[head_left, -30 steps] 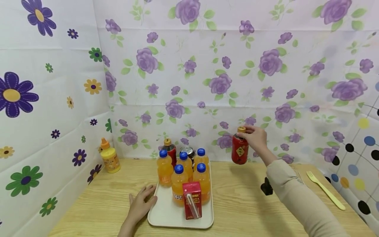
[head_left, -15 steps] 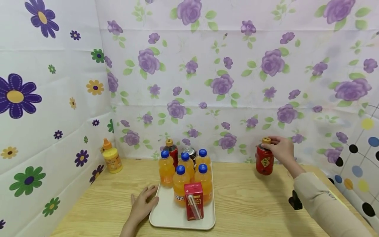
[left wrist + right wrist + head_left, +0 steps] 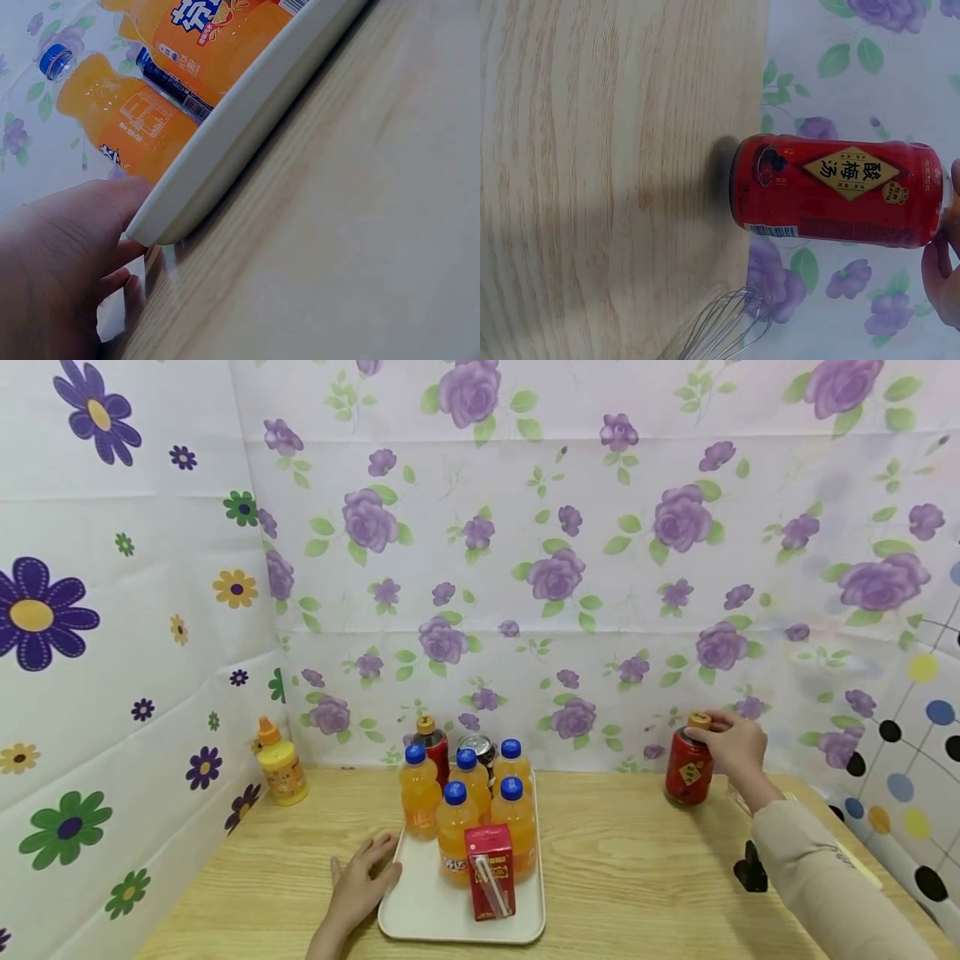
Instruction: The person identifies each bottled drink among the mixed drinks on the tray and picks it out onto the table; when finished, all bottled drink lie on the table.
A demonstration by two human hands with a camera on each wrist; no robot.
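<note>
My right hand pinches a red bottle by its yellow cap, at the back right of the table. The bottle hangs upright; its Chinese label faces the right wrist camera. Its base is close to the wood, and I cannot tell whether they touch. On the left, my left hand grips the rim of a cream tray, thumb over the edge. The tray carries several orange drink bottles with blue caps, a red drink carton with a straw, another red bottle and a dark can.
A yellow squeeze bottle stands at the table's back left. A wire whisk lies near the right hand's bottle. The sleeve partly covers a yellow fork at the right. Flowered cloth walls border the table.
The right hand has carried the red bottle to the right and lowered it toward the back right of the tabletop. The left hand and the tray have stayed in place.
</note>
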